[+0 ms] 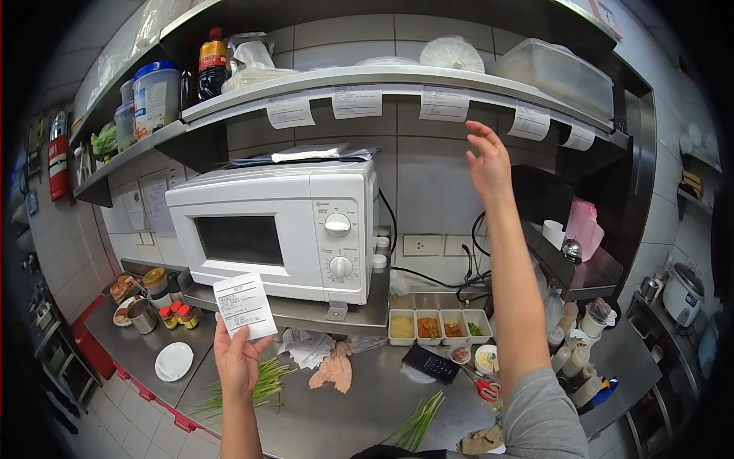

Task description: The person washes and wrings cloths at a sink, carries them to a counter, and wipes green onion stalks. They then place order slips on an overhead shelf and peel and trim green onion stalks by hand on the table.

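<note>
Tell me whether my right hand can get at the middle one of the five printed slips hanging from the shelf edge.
Probably yes: your right hand is raised close to that printed slip, its fingers look empty, and nothing visible blocks the way.

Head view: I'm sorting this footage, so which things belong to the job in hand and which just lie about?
Apparently in the job:
paper slip in left hand
right hand, raised
hanging slips along the shelf

Apparently lying about:
phone
scissors
white plate
</note>
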The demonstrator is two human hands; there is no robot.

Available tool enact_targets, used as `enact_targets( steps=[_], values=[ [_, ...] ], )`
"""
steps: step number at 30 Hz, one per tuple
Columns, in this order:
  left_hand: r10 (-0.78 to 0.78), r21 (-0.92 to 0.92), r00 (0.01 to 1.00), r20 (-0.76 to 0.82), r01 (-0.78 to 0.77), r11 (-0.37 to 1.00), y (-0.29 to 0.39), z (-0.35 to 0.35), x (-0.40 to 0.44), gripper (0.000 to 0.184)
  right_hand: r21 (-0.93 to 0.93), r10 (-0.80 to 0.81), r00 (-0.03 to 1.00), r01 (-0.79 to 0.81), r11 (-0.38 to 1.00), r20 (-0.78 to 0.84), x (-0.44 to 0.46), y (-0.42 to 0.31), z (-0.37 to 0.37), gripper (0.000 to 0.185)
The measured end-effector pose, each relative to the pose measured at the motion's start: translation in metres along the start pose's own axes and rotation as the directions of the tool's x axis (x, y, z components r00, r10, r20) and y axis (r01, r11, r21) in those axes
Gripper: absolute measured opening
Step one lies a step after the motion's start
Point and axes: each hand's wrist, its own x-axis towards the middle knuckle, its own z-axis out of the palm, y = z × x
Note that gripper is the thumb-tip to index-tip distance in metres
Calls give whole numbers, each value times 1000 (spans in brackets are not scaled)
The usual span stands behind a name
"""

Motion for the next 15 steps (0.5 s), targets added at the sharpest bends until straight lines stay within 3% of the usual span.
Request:
enact_targets(
  steps=[3,6,8,10,13,14,15],
  values=[
    [-28,2,1000,-8,28,1000,-5,0,-6,40,-95,16,991,-4,995,134,5,-14,2,38],
    [-40,6,999,-34,40,999,-6,-3,-15,41,-42,-95,928,118,992,360,2,-13,2,37],
    [-36,25,996,-80,39,999,-4,-16,-24,42,338,-140,892,-15,941,429,-21,-13,0,37],
    [-24,41,988,-152,31,999,2,-31,-33,43,499,-208,832,-94,861,514,-61,-5,7,34],
    [8,53,973,-229,4,999,12,-60,-46,43,255,-44,652,-232,939,757,-137,27,26,15],
    [21,50,971,-237,-9,999,16,-69,-48,43,11,183,559,-326,945,809,-166,35,35,26],
    [33,67,968,-248,-17,998,21,-74,-52,43,-87,311,414,-477,875,856,-196,49,45,19]
  ],
)
